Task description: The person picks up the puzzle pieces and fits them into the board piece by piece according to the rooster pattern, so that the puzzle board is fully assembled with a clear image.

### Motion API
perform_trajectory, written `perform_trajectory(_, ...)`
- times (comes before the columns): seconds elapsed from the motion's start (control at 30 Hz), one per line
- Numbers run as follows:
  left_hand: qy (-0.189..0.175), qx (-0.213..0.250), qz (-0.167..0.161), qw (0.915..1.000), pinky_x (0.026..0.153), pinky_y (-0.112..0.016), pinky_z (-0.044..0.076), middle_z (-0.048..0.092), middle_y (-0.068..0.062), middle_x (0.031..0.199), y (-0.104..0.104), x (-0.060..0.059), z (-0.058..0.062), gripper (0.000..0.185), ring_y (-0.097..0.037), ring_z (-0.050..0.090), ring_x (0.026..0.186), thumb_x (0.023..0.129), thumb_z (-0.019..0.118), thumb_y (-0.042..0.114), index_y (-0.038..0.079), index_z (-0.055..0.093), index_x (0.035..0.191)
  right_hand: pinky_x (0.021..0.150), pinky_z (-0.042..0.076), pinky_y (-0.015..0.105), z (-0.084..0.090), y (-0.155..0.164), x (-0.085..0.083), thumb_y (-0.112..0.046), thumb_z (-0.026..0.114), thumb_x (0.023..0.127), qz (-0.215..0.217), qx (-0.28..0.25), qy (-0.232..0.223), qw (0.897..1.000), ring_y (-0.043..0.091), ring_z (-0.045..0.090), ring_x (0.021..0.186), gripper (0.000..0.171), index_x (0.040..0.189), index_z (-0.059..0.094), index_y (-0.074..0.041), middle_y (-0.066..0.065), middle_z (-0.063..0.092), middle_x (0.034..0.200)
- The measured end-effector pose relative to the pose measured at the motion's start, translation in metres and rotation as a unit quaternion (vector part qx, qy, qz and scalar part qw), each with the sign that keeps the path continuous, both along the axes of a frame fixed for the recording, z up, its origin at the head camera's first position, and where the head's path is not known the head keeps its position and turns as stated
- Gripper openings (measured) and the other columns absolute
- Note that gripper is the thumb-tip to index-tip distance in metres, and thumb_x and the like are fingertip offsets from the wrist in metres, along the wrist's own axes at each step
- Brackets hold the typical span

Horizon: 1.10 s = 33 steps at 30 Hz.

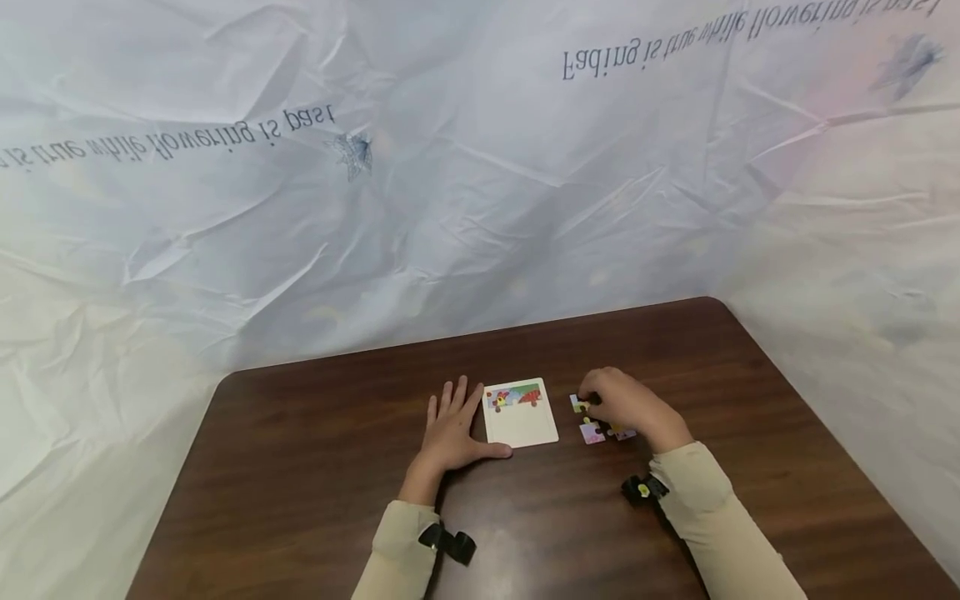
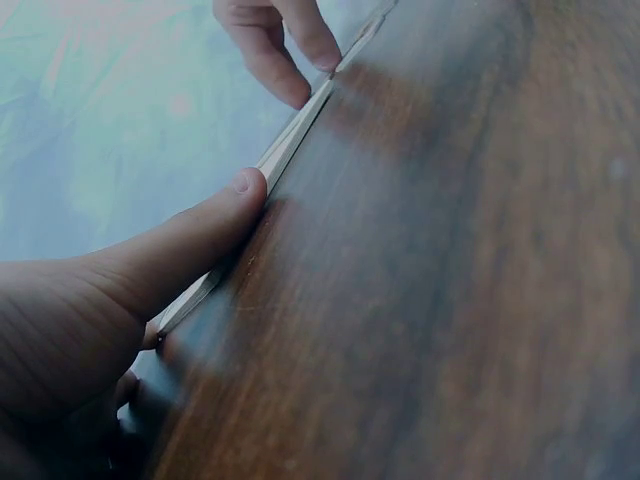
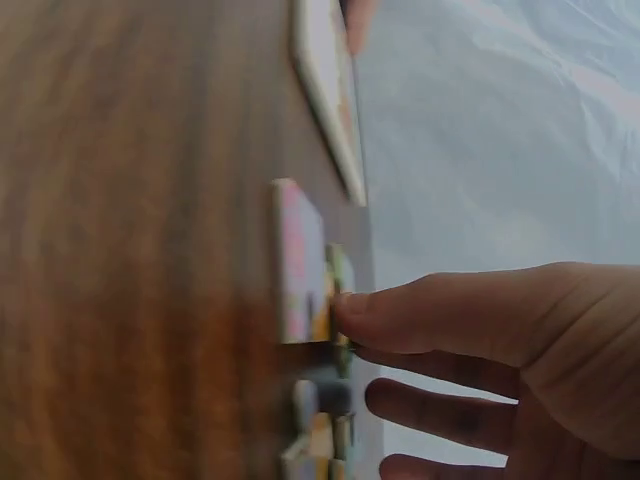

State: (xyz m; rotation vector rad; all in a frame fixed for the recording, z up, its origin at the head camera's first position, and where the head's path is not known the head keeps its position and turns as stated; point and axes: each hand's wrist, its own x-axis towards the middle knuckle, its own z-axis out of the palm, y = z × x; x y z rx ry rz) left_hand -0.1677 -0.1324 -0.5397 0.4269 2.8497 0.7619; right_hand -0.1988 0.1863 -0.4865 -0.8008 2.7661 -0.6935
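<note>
Head view shows us our left hand (image 1: pixel 450 429) flat, bracing the puzzle board (image 1: pixel 520 414) on the worktop (image 1: pixel 315 467), while our right hand's (image 1: pixel 626 404) grip pinches a puzzle piece (image 1: pixel 580 404) just beside it.

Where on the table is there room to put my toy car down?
Bare wood lies at the far end of the table, behind the puzzle board, and along both sides, left of the left hand and right of the right hand. The middle is crowded: the board, the loose puzzle pieces and both hands sit close together there.
</note>
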Motion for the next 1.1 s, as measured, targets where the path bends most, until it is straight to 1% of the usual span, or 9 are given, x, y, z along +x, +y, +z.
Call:
perform_trajectory(0.13,0.002,-0.002,0.001,1.0,0.126,-0.065,-0.001,0.007,-0.016,0.176,0.001,-0.004,0.004,0.124,-0.041,-0.002,0.162,0.076,0.086,0.069,0.015,0.025,0.17,0.091,0.058,0.054,0.0,-0.002,-0.003,0.001,0.076,0.094,-0.015,0.003,0.002,1.0,0.042,0.067,0.113,0.021,0.115,0.077,0.006,0.022,0.07,0.121)
perform_trajectory(0.23,0.005,-0.004,0.0,1.0,0.126,-0.065,-0.001,0.007,-0.016,0.176,0.001,-0.006,0.006,0.124,-0.04,-0.003,0.162,0.077,0.085,0.069,0.015,0.024,0.17,0.09,0.059,0.054,0.0,-0.002,-0.005,0.001,0.076,0.094,-0.022,0.001,0.003,1.0,0.041,0.068,0.111,0.021,0.115,0.077,0.004,0.021,0.071,0.12)
perform_trajectory(0.37,0.006,-0.005,0.0,1.0,0.126,-0.065,-0.001,0.007,-0.017,0.176,0.001,-0.007,0.006,0.124,-0.041,-0.002,0.162,0.077,0.086,0.069,0.015,0.024,0.17,0.085,0.06,0.05,0.0,-0.003,-0.007,0.0,0.076,0.094,-0.026,-0.001,0.002,1.0,0.032,0.07,0.1,0.017,0.111,0.078,0.0,0.015,0.073,0.112)
perform_trajectory(0.47,0.008,-0.005,-0.001,1.0,0.126,-0.066,0.0,0.008,-0.017,0.176,0.001,-0.006,0.006,0.124,-0.041,-0.001,0.162,0.076,0.086,0.069,0.015,0.025,0.17,0.079,0.059,0.046,-0.001,-0.004,-0.006,-0.001,0.076,0.094,-0.031,-0.001,0.001,1.0,0.023,0.068,0.09,0.016,0.11,0.077,-0.002,0.011,0.073,0.107)
perform_trajectory(0.63,0.01,-0.004,-0.001,0.9999,0.126,-0.067,0.002,0.01,-0.018,0.176,0.0,-0.001,0.003,0.124,-0.043,0.001,0.162,0.076,0.086,0.07,0.013,0.027,0.169,0.075,0.058,0.042,-0.003,-0.007,-0.003,-0.004,0.076,0.095,-0.042,-0.005,0.001,0.999,0.018,0.064,0.086,0.017,0.112,0.076,-0.002,0.011,0.071,0.109)
perform_trajectory(0.73,0.011,-0.004,0.002,0.9999,0.126,-0.067,0.002,0.011,-0.019,0.176,-0.001,0.001,0.002,0.123,-0.043,0.002,0.162,0.076,0.086,0.069,0.013,0.028,0.169,0.072,0.056,0.039,-0.003,-0.012,-0.001,-0.004,0.076,0.095,-0.038,-0.02,0.002,0.999,0.017,0.061,0.082,0.019,0.114,0.076,-0.002,0.012,0.07,0.111)
perform_trajectory(0.83,0.009,-0.001,0.002,1.0,0.126,-0.067,0.002,0.01,-0.019,0.176,-0.001,0.002,0.001,0.123,-0.043,0.001,0.162,0.076,0.086,0.069,0.014,0.027,0.169,0.071,0.053,0.036,-0.002,-0.019,0.0,-0.005,0.076,0.095,-0.027,-0.034,0.01,0.999,0.015,0.059,0.08,0.019,0.114,0.076,-0.004,0.009,0.069,0.11)
perform_trajectory(0.93,0.006,0.005,0.001,1.0,0.126,-0.067,0.001,0.01,-0.019,0.176,0.0,0.003,0.002,0.123,-0.043,0.0,0.162,0.077,0.086,0.069,0.014,0.027,0.169,0.072,0.054,0.036,0.0,-0.029,0.0,-0.005,0.077,0.094,-0.012,-0.045,0.02,0.999,0.016,0.061,0.083,0.021,0.115,0.077,-0.004,0.007,0.069,0.11)
perform_trajectory(1.1,0.003,0.004,-0.001,1.0,0.126,-0.066,0.001,0.01,-0.019,0.176,0.0,0.003,0.001,0.122,-0.043,0.0,0.162,0.077,0.085,0.069,0.014,0.026,0.169,0.077,0.058,0.04,0.001,-0.044,0.002,-0.006,0.078,0.094,0.017,-0.052,0.037,0.998,0.018,0.065,0.09,0.023,0.116,0.077,-0.002,0.009,0.07,0.111)
